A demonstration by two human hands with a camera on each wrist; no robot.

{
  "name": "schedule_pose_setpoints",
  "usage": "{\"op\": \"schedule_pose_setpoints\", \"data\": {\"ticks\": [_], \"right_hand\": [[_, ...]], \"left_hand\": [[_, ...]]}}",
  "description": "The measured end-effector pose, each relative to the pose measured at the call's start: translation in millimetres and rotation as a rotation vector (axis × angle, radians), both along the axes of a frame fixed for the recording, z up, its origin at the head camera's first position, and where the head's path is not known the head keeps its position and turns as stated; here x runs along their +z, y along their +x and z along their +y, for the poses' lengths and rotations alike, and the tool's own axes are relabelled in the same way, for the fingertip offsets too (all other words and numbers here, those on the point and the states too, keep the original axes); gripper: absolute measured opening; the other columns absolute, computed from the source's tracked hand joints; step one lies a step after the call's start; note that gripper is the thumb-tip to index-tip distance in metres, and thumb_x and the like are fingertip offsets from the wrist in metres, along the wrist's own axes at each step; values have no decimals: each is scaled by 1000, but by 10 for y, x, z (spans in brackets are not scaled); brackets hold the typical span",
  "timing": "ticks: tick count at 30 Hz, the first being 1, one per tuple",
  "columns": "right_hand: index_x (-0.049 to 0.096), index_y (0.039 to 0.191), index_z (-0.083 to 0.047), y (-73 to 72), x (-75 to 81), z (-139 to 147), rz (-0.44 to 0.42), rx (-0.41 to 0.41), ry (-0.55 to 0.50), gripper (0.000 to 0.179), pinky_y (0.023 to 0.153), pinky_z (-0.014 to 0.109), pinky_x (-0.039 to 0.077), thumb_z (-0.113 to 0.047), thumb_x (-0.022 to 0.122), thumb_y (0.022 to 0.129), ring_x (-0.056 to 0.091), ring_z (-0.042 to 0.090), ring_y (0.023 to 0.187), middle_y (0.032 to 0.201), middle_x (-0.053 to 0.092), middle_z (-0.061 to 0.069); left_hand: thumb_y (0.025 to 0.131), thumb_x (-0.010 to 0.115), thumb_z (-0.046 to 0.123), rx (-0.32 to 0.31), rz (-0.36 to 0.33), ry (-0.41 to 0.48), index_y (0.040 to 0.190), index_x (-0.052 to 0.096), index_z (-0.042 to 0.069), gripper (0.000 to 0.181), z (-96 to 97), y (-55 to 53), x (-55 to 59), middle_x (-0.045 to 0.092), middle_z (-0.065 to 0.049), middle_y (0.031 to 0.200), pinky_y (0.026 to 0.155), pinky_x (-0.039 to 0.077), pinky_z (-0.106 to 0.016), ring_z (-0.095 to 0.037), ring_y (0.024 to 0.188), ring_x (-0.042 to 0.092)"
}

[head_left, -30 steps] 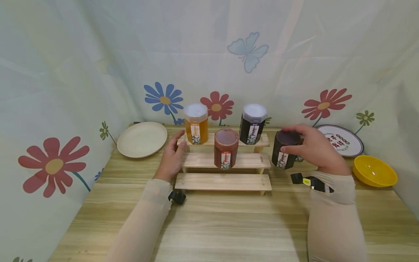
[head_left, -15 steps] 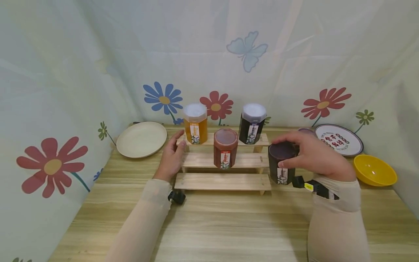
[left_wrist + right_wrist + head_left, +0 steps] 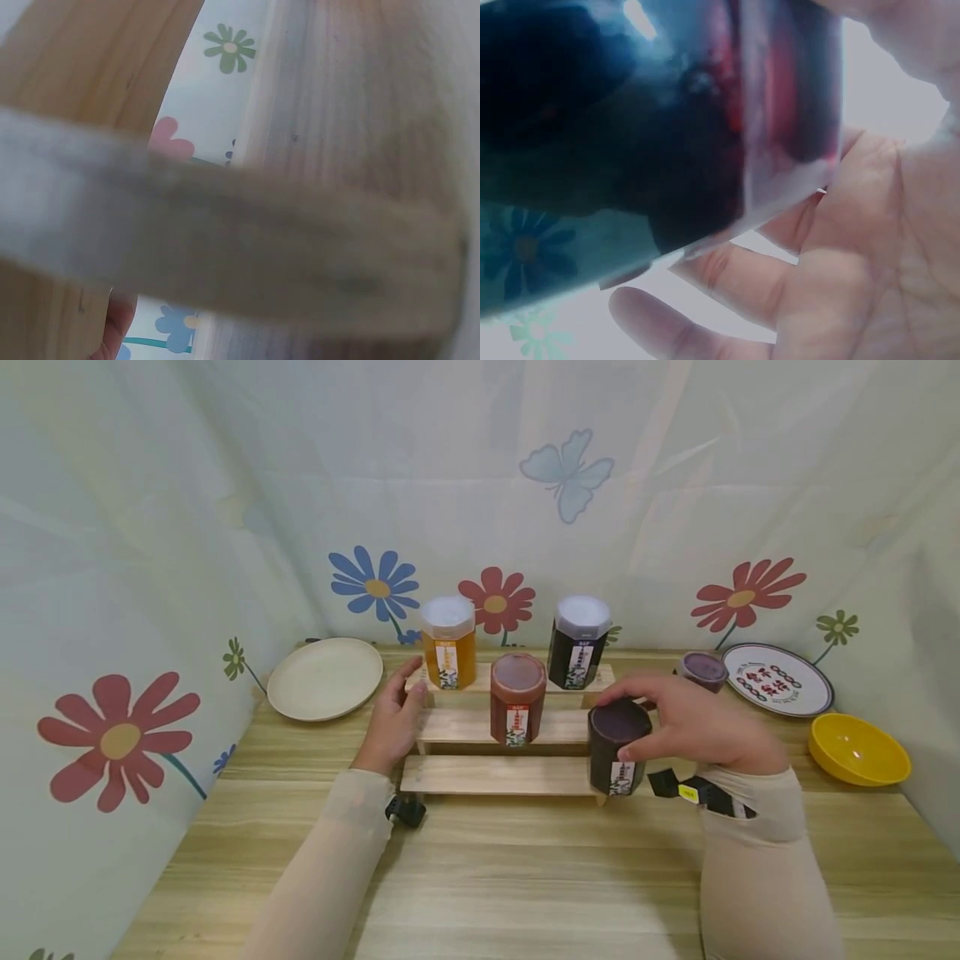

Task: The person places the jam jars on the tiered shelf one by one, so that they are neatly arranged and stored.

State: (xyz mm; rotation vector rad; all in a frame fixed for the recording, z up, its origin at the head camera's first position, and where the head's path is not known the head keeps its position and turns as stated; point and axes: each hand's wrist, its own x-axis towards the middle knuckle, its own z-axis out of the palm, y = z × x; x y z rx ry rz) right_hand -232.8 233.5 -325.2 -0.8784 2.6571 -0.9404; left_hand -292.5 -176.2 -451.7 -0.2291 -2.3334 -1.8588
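Note:
My right hand (image 3: 693, 727) grips a dark, faceted jar (image 3: 617, 756) by its lid, with the thumb in front and fingers behind. The jar is upright at the right end of a three-step wooden rack (image 3: 495, 775), overlapping its lower steps; I cannot tell whether it touches them. Up close in the right wrist view, the jar (image 3: 667, 112) looks dark red-purple. At the rack's left end, my left hand (image 3: 393, 718) holds the top step's edge. An amber jar (image 3: 450, 647) and a dark purple jar (image 3: 579, 647) stand on the top step, a red-brown jar (image 3: 517, 702) on the middle one.
Another purple-lidded jar (image 3: 703, 670) stands behind my right hand, partly hidden. Near it are a white plate with red print (image 3: 780, 681) and a yellow bowl (image 3: 858, 752). To the rack's left lies a cream plate (image 3: 326, 681). A flowered curtain (image 3: 645, 527) closes off the back.
My right hand has brought the dark jar toward me and then left to the rack's right end, uncovering the purple-lidded jar behind. My left hand has stayed in place.

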Motion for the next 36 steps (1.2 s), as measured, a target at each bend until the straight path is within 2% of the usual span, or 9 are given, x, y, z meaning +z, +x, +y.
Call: {"op": "schedule_pose_setpoints", "data": {"ticks": [4,11,17,22,26,32,36], "right_hand": [[71,131,-24,-17,-42,-57,25,21,18,59,90,34,54,-18,95,78,61,21,108,135,68,-1],[68,125,-24,-3,-50,-165,11,54,28,55,94,41,54,-12,93,77,60,22,109,124,67,-3],[64,123,-23,12,-40,-146,8,54,43,55,95,42,54,-9,91,77,61,21,108,124,66,-3],[65,124,-23,5,-41,-123,-1,64,46,55,97,42,54,-11,91,78,61,21,110,128,67,-3],[67,126,-25,-7,-49,-135,-2,65,50,54,97,43,54,-15,92,80,62,21,110,128,68,-5],[67,130,-25,-29,-81,-219,9,60,44,57,96,43,54,-17,93,79,62,19,109,125,69,-7],[68,132,-23,-36,-112,-285,6,64,14,60,95,42,54,-17,93,78,62,20,111,127,69,-5]], "left_hand": [[114,47,27,-9,5,10,165,37,21,52,5,9,11,32,0,172,119,37,-51,-28,146,44],[114,48,31,-9,6,-10,165,38,18,53,1,-17,-12,33,0,171,121,36,-50,-24,151,40],[114,47,29,-2,13,-10,164,38,20,52,-8,-41,-44,34,1,170,116,40,-49,-26,143,47],[115,46,26,1,-8,-4,165,37,22,51,-5,-43,-40,32,0,171,110,41,-47,-28,136,50],[115,45,22,3,-37,-9,166,36,17,52,6,-11,25,30,-4,172,113,39,-49,-30,139,48],[114,45,19,-9,-54,-4,165,36,12,52,61,127,235,31,-8,172,116,38,-49,-31,141,46],[114,45,18,-14,-53,-1,165,36,13,52,77,161,275,30,-8,172,115,38,-48,-30,141,46]]}}
